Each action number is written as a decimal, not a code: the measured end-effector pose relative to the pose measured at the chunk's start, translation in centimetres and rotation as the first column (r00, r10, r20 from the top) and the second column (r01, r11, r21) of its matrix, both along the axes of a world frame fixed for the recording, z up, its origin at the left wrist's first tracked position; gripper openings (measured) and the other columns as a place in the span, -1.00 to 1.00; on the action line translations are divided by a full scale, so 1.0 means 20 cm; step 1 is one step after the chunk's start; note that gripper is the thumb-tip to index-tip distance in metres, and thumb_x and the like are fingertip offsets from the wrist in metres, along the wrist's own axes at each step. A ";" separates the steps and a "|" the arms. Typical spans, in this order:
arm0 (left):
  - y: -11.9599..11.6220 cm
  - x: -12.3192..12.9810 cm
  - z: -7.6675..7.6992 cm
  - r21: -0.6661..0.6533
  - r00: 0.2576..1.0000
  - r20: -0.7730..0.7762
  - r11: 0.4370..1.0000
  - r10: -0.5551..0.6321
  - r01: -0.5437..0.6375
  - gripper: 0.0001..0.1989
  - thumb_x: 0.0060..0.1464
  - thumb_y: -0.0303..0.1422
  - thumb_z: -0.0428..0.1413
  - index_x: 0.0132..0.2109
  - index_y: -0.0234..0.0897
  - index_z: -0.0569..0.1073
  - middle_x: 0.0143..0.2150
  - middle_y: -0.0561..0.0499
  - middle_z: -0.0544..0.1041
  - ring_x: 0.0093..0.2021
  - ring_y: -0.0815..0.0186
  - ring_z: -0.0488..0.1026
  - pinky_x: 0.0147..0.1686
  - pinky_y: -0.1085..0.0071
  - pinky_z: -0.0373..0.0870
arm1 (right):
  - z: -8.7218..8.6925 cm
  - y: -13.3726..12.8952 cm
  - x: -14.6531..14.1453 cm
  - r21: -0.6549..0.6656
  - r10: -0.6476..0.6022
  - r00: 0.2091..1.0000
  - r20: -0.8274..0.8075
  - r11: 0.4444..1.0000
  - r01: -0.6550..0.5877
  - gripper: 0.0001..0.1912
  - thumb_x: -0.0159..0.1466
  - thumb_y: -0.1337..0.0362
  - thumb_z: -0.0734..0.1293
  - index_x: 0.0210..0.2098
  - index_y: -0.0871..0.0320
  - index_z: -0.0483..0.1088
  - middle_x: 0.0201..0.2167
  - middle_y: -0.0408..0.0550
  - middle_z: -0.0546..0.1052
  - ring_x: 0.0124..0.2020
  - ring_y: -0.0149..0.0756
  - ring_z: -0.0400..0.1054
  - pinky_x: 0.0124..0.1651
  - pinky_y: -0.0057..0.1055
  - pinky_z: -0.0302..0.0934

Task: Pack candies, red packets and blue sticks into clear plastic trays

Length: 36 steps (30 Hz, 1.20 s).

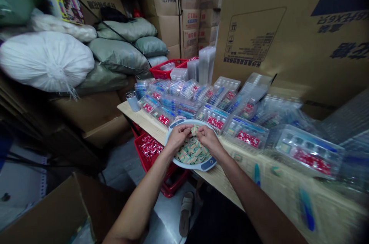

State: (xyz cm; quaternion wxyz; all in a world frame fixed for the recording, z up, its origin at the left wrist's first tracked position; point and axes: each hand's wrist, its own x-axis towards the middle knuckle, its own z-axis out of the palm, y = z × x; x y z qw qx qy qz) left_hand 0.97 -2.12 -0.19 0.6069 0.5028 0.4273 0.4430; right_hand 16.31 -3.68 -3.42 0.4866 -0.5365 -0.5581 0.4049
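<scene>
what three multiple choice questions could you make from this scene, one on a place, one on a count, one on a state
1. Where is the lower red plastic basket?
A) below the wooden table edge
B) on the stacked cartons
C) inside the round tray

2. How many hands are over the round tray?
A) one
B) two
C) three

3. What state is the big white sack in?
A) slit open
B) lying flat
C) tied at the neck

1: A, it sits under the edge.
2: B, the left hand and right hand both show there.
3: C, a gathered neck sticks out, and the sack bulges full.
</scene>
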 end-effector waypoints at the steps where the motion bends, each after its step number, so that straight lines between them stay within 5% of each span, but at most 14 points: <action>1: -0.01 0.00 0.00 0.000 0.999 0.003 0.999 -0.035 0.035 -0.75 0.02 -0.36 0.31 -0.11 -0.32 0.65 -0.26 -0.03 0.63 -0.34 0.33 0.52 -0.21 0.42 0.45 | 0.00 0.00 0.00 0.002 -0.019 1.000 0.005 1.000 0.019 -0.76 0.17 0.05 0.30 -0.32 0.07 0.30 -0.57 -0.24 0.36 -0.55 -0.33 0.24 -0.49 -0.45 0.10; 6: -0.02 0.01 0.00 0.078 0.997 -0.019 0.994 -0.071 0.072 -0.57 -0.07 -0.38 0.34 0.01 -0.31 0.60 -0.46 0.10 0.52 -0.46 0.37 0.45 -0.33 0.44 0.41 | -0.02 0.00 0.01 0.015 -0.055 0.998 0.013 0.998 0.055 -0.78 0.19 0.11 0.29 -0.23 0.07 0.29 -0.51 -0.22 0.41 -0.49 -0.30 0.30 -0.43 -0.44 0.16; 13: 0.02 0.00 -0.04 -0.006 0.997 0.022 0.998 0.069 -0.069 -0.75 -0.10 -0.43 0.32 -0.19 -0.33 0.58 -0.38 0.01 0.58 -0.42 0.33 0.52 -0.27 0.39 0.46 | 0.00 -0.01 0.01 0.019 -0.046 0.999 -0.028 0.999 0.046 -0.76 0.21 0.03 0.26 -0.32 0.06 0.27 -0.54 -0.21 0.40 -0.55 -0.34 0.26 -0.49 -0.45 0.13; 17: 0.01 0.01 -0.04 0.012 0.999 0.026 0.999 0.044 -0.044 -0.73 -0.13 -0.45 0.32 -0.19 -0.31 0.58 -0.52 0.12 0.49 -0.54 0.39 0.43 -0.33 0.40 0.45 | 0.01 -0.01 0.01 0.027 0.022 0.999 -0.036 0.999 -0.021 -0.74 0.19 0.01 0.23 -0.35 0.07 0.29 -0.59 -0.23 0.37 -0.59 -0.35 0.22 -0.53 -0.46 0.09; 22: -0.02 0.01 0.00 0.022 0.999 -0.002 0.998 -0.054 0.054 -0.69 -0.08 -0.39 0.32 -0.11 -0.30 0.63 -0.27 0.01 0.64 -0.38 0.35 0.54 -0.21 0.39 0.49 | -0.01 0.00 0.01 0.062 -0.048 0.999 0.024 0.997 0.046 -0.81 0.17 0.09 0.26 -0.38 0.08 0.31 -0.55 -0.20 0.38 -0.51 -0.31 0.26 -0.46 -0.44 0.10; 25: -0.02 0.01 0.01 0.008 0.998 0.031 0.999 -0.046 0.046 -0.65 -0.11 -0.36 0.39 -0.11 -0.33 0.63 -0.26 -0.02 0.64 -0.35 0.33 0.56 -0.19 0.38 0.50 | -0.01 0.00 0.01 0.093 -0.068 0.997 0.042 0.994 0.063 -0.80 0.20 0.15 0.25 -0.25 0.10 0.36 -0.52 -0.20 0.41 -0.46 -0.28 0.31 -0.39 -0.41 0.18; 29: 0.00 0.00 0.02 -0.076 0.987 0.161 0.997 0.012 0.000 -0.61 -0.16 -0.40 0.43 -0.11 -0.36 0.61 -0.36 0.03 0.59 -0.33 0.32 0.59 -0.16 0.41 0.53 | 0.03 -0.05 0.03 0.232 -0.015 0.995 0.101 0.973 -0.009 -0.54 0.27 0.29 0.17 0.14 0.13 0.35 -0.33 -0.11 0.53 -0.28 -0.24 0.42 -0.15 -0.32 0.32; 36: -0.02 -0.01 0.07 -0.173 0.971 0.240 0.984 0.013 0.030 -0.66 -0.09 -0.56 0.38 -0.10 -0.40 0.62 -0.25 -0.06 0.63 -0.31 0.37 0.61 -0.18 0.49 0.56 | 0.07 -0.08 0.02 0.400 -0.064 0.935 0.350 0.912 -0.087 -0.44 0.24 0.47 0.12 0.15 0.19 0.48 -0.13 0.08 0.56 -0.11 -0.17 0.45 0.02 -0.22 0.35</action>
